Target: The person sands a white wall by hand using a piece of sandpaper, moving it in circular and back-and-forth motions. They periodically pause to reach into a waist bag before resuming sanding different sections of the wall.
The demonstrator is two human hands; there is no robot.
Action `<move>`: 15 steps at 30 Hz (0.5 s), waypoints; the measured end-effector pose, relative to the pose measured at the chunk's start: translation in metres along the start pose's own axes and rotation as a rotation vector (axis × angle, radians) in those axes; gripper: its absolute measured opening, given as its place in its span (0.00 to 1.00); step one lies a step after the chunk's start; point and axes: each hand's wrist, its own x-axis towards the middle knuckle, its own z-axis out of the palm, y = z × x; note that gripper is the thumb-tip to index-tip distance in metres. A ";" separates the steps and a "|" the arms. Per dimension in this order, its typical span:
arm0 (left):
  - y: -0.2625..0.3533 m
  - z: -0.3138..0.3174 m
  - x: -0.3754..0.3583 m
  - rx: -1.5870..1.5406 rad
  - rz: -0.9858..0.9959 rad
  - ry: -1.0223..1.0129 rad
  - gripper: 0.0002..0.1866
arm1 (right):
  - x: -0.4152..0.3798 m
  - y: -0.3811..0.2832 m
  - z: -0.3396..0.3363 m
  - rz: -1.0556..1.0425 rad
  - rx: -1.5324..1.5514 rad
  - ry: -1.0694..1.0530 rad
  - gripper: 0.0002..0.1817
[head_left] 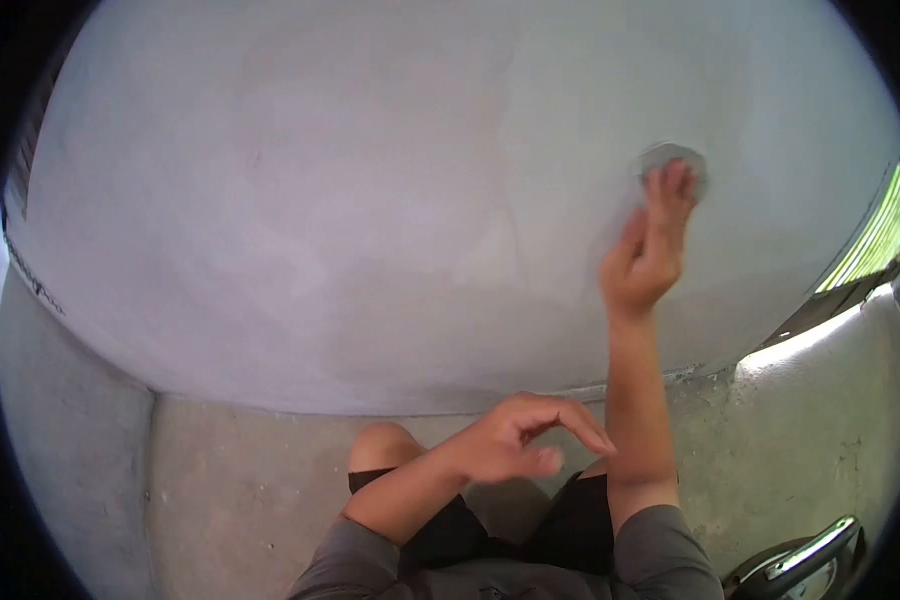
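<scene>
Right hand (pixel 652 240): you're holding a grey disc (pixel 659 154) against the wall (pixel 370 200).
Left hand (pixel 510 438): you're half-curling it, thumb apart, near your right forearm (pixel 638 390).

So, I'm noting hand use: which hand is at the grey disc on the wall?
The right hand, raised to the disc on the wall; the left hand is lower, near the knees.
</scene>
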 end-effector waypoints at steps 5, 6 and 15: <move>0.090 0.050 0.007 -0.395 0.267 -0.156 0.40 | 0.011 0.014 -0.004 0.199 0.067 0.139 0.19; 0.093 0.050 0.008 -0.530 0.200 -0.310 0.36 | 0.008 0.013 -0.006 0.221 0.079 0.170 0.19; 0.057 0.033 0.016 -0.728 0.444 -0.366 0.38 | 0.013 0.038 -0.017 0.174 -0.013 0.153 0.19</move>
